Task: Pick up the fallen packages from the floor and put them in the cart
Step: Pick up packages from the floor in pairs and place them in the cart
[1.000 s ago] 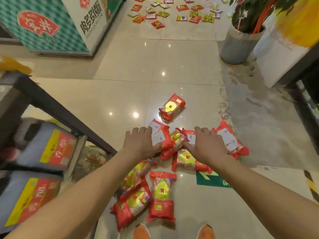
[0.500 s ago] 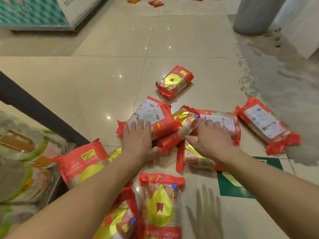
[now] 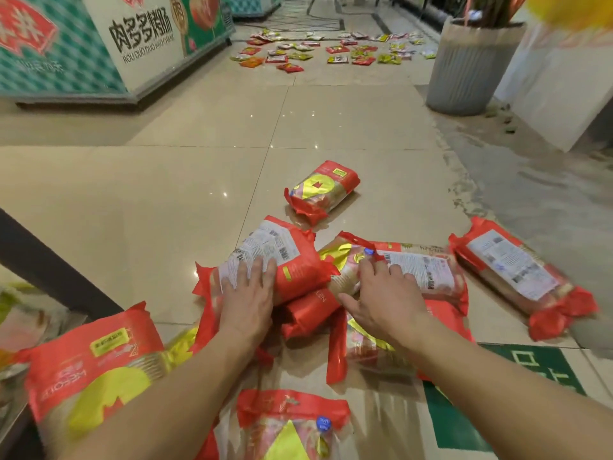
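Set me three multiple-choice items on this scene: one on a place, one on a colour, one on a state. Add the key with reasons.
1. Where lies the gold-front package beyond the pile? A in the cart; B alone on the tiles; C in the planter.
2. What colour is the floor sticker at lower right? A blue; B black; C green.
3. How is the left hand? A flat on a label-up package; B raised, empty; C gripping a rail.
Key: 1 B, it lies alone on bare tile. 2 C, green with white marks. 3 A, straight fingers rest on the white label.
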Demonstrator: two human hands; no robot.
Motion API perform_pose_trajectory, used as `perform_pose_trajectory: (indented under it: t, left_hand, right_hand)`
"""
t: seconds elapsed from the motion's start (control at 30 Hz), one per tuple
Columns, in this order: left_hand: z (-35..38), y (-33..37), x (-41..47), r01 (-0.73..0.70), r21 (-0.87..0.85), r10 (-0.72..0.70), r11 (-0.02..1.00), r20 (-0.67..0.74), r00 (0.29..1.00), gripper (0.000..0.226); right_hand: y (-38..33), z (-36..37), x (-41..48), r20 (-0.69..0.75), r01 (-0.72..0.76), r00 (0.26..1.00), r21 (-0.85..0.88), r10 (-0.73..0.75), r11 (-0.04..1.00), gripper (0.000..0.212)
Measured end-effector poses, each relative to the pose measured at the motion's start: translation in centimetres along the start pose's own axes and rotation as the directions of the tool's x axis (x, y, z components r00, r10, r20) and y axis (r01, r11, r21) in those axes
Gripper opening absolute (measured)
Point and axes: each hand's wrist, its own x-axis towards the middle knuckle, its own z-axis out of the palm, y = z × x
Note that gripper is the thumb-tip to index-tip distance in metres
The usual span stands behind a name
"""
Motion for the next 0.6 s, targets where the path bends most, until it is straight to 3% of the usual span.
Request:
perform_pose_trajectory:
  t: [0.13,0.37,0.43,0.53,0.6]
  left_hand:
    - [1.5,-0.9,0.5,0.053,0.012,-0.052,0.999,-0.072,0.996,0.11]
    - [2.7,-1.4,3.1,0.008,-0.006,-0.009,1.0,-0.133,0.991,0.128]
    - [2.6,-0.9,3.3,-0.019,-0.034,0.015,0.999,-0.125,0.992,0.119]
    - [2.4,0.0,3.6,-0.063,-0.064,0.058,0.996,-0.071,0.996,0.083]
    - [1.6,0.1,3.7,-0.034,-0.102,0.03,0.994,-0.043,0.999,0.077]
  right_hand:
    - [0.1,0.6,0.4,0.014,-0.015,1.0,0.024,0.015,1.0,0.075]
    - [0.3,1.3,2.3,0.007,-0.031,1.0,0.039,0.03,0.999,0.076]
    - [0.0,1.6,2.5,0.01,-0.034,0.999,0.046,0.034,0.998,0.078]
    - [-0.7,2.5,2.6,0.015,-0.019,1.0,0.049,0.018,0.999,0.081]
    - [-0.8,2.9,2.6,0.013,-0.011,1.0,0.047,0.011,0.999,0.082]
